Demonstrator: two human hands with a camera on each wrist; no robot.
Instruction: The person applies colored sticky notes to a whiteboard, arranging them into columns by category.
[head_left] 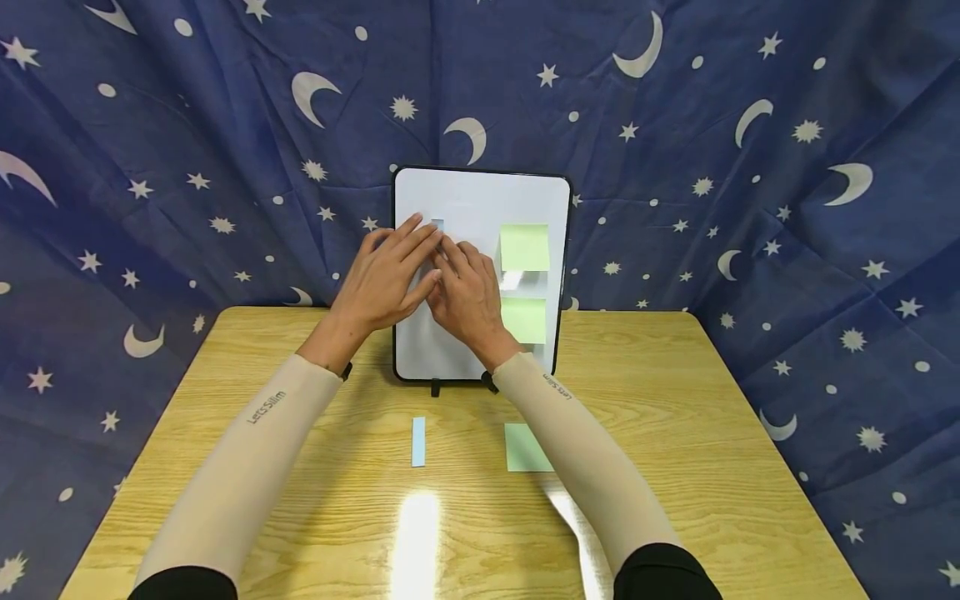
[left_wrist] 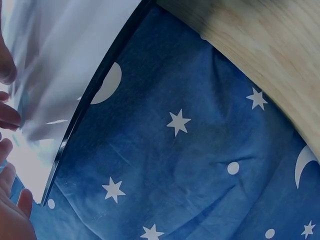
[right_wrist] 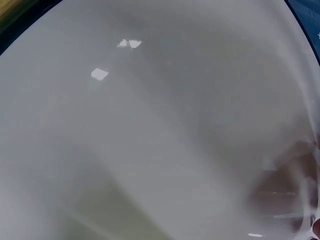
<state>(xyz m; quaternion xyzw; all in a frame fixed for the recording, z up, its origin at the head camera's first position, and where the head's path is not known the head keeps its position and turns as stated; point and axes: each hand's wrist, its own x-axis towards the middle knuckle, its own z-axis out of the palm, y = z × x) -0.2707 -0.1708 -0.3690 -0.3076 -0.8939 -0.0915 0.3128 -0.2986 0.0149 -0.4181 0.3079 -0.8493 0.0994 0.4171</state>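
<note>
A small whiteboard point(head_left: 472, 196) with a black frame stands upright on the table. Both hands are at its left half. My left hand point(head_left: 386, 279) reaches in with fingers extended, its fingertips at a small blue paper strip point(head_left: 437, 223) on the board. Close beside it, my right hand point(head_left: 468, 292) has its fingertips against the board just below the strip, fingers slightly bent. The hands cover most of this strip. In the left wrist view some fingers point(left_wrist: 7, 117) show at the board; the right wrist view mostly holds the glossy board surface point(right_wrist: 150, 125).
Two green sticky notes, an upper one point(head_left: 524, 247) and a lower one point(head_left: 523, 325), are on the board's right side. On the wooden table point(head_left: 637, 375) lie another blue strip point(head_left: 418, 442) and a green note point(head_left: 527, 447), partly under the right forearm. A starry blue curtain point(head_left: 675, 100) hangs behind.
</note>
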